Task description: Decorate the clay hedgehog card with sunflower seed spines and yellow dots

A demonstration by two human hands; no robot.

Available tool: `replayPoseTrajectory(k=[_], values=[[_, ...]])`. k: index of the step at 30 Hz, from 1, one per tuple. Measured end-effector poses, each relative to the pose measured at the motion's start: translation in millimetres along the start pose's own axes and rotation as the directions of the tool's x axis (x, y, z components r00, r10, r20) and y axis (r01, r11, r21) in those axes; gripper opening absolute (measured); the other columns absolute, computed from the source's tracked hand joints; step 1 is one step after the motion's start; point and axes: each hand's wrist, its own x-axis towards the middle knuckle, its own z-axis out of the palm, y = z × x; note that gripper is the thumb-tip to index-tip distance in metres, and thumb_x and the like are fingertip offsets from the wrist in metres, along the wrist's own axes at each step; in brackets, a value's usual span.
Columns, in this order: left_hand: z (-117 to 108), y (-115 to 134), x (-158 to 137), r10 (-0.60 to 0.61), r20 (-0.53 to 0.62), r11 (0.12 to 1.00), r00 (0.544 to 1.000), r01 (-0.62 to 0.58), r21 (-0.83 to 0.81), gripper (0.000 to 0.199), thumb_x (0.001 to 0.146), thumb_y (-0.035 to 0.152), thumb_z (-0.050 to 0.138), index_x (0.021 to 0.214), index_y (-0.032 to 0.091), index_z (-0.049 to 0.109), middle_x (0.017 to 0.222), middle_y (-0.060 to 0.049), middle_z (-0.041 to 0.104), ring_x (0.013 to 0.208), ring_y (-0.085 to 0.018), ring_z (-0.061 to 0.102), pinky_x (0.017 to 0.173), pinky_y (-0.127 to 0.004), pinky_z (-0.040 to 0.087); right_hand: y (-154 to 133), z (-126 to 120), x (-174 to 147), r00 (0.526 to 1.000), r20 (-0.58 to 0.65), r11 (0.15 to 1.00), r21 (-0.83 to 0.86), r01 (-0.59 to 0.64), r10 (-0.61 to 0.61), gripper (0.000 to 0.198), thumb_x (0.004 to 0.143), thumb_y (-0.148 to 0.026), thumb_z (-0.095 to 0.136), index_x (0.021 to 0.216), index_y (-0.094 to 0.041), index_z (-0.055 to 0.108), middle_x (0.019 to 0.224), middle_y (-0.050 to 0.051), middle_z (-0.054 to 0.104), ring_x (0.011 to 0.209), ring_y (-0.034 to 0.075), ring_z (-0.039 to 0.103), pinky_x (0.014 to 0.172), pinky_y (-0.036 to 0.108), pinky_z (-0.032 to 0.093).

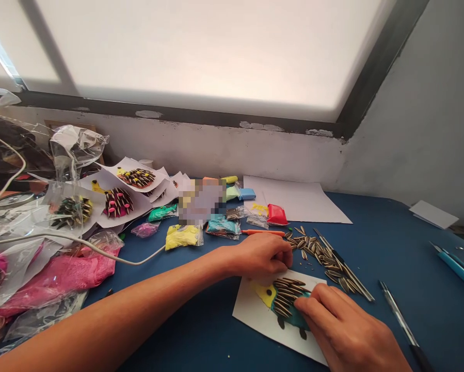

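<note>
A white card point(251, 305) lies on the table, bearing a clay hedgehog with a yellow head point(266, 295) and a teal body point(304, 316). Rows of striped sunflower seeds point(286, 295) stick out of its back. My right hand point(344, 320) pinches at the teal clay, thumb and finger closed beside the seeds; whatever is between the fingertips is hidden. At the card's top edge rests my left hand point(260, 253), fingers curled in and their tips out of sight. A pile of loose sunflower seeds point(315, 249) spreads just right of it.
Clay packets, yellow point(182, 236), teal point(223, 225) and red point(277, 214), lie behind my left hand. Finished seed hedgehog cards point(117, 201) and plastic bags crowd the left, crossed by a white cable point(111, 256). Pens point(400, 312) lie at right; white paper point(301, 199) sits behind.
</note>
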Motion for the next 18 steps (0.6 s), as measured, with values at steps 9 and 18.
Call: replayPoseTrajectory(k=[9, 18], values=[[2, -5, 1, 0.016, 0.009, 0.999, 1.0, -0.016, -0.03, 0.007, 0.081, 0.012, 0.058, 0.086, 0.016, 0.061, 0.078, 0.002, 0.059, 0.071, -0.01, 0.053, 0.062, -0.019, 0.038, 16, -17, 0, 0.994, 0.012, 0.992, -0.067, -0.105, 0.106, 0.023, 0.099, -0.029, 0.04, 0.093, -0.026, 0.062, 0.082, 0.0, 0.066, 0.063, 0.011, 0.065, 0.056, 0.021, 0.047], [0, 0, 1, -0.014, 0.032, 0.997, 0.999, 0.016, -0.069, 0.006, 0.081, 0.01, 0.057, 0.082, 0.016, 0.06, 0.074, 0.003, 0.057, 0.069, -0.01, 0.052, 0.058, -0.018, 0.037, 61, -26, -4, 0.922, -0.095, 0.908, -0.164, -0.386, 0.375, 0.061, 0.096, -0.063, 0.025, 0.081, -0.027, 0.072, 0.075, 0.001, 0.069, 0.05, 0.013, 0.065, 0.037, 0.024, 0.044]])
